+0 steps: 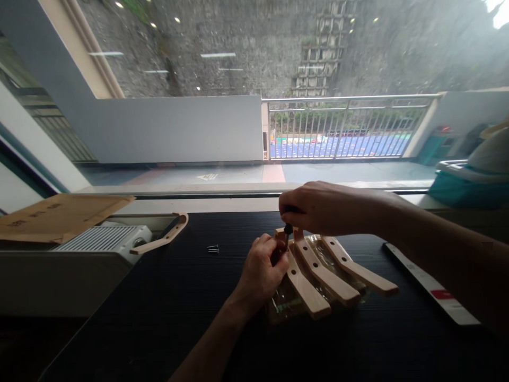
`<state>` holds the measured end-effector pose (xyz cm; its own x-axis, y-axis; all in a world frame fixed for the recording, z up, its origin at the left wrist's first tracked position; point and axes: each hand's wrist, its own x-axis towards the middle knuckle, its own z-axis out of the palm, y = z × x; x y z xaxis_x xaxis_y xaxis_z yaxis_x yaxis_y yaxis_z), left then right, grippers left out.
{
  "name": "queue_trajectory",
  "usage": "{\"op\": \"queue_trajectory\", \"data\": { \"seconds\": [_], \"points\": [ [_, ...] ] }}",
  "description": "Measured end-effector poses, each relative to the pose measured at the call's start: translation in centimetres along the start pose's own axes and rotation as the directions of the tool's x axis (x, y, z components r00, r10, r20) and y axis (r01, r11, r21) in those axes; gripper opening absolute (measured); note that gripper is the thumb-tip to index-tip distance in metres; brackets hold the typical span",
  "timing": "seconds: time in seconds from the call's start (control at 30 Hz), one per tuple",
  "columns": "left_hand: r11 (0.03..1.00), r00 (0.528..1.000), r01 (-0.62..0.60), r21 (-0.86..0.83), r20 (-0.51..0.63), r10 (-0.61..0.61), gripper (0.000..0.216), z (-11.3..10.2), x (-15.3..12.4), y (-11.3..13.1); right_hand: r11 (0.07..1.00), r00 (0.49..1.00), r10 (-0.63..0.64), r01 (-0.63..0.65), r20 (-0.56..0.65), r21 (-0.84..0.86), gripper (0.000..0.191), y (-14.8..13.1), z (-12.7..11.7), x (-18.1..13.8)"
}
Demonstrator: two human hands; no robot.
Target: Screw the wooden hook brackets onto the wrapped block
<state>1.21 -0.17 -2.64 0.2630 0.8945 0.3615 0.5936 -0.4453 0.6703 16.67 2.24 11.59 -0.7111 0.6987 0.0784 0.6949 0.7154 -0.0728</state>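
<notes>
My right hand [306, 204] is closed round the dark handle of a screwdriver [287, 229], which stands upright. Its tip points into the upper hole of the leftmost wooden hook [304, 289]. My left hand [264, 265] grips that hook's edge beside the tip; whether a screw is between the fingers is hidden. To the right lie a second wooden hook [324, 269] and a third wooden hook [363, 271], each with two dark holes. All three rest on a clear plastic-wrapped packet [284, 305] on the black table [167, 323].
Loose screws [213, 249] lie left of my left hand. Another wooden hook [163, 239] sits at the table's left edge, near a white radiator [105, 239] and a brown paper envelope [59, 215]. A flat white box [433, 286] is at right. Behind is a window with a teal bin [451, 185] nearby.
</notes>
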Motion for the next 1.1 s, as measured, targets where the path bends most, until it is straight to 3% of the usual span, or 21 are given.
{"op": "queue_trajectory", "data": {
  "seconds": [0.27, 0.5, 0.7, 0.87, 1.1],
  "points": [
    [1.000, 1.000, -0.014, 0.007, -0.012, 0.015, 0.009, 0.1, 0.0, -0.2, 0.994, 0.996, 0.083, -0.086, -0.043, -0.074, 0.029, -0.7, 0.2, 0.2],
    [1.000, 1.000, -0.027, 0.004, -0.012, 0.027, 0.008, 0.0, 0.0, -0.1, 0.987, 0.987, 0.022, -0.046, 0.157, 0.152, 0.022, 0.9, -0.9, -0.6],
    [1.000, 1.000, -0.010, 0.012, -0.006, 0.010, 0.009, 0.0, 0.0, -0.1, 0.999, 1.000, 0.020, -0.019, 0.021, -0.044, 0.022, -0.4, -0.3, -0.1],
    [1.000, 1.000, -0.018, 0.022, -0.015, 0.018, 0.009, 0.1, 0.0, 0.0, 0.986, 0.998, 0.069, -0.068, -0.002, -0.151, 0.025, -1.3, -0.3, 0.2],
    [0.999, 0.999, -0.037, 0.025, -0.019, 0.037, 0.010, 0.1, 0.0, -0.1, 0.992, 0.983, 0.032, -0.053, 0.178, 0.111, 0.016, -0.1, -1.5, -0.1]
  ]
}}
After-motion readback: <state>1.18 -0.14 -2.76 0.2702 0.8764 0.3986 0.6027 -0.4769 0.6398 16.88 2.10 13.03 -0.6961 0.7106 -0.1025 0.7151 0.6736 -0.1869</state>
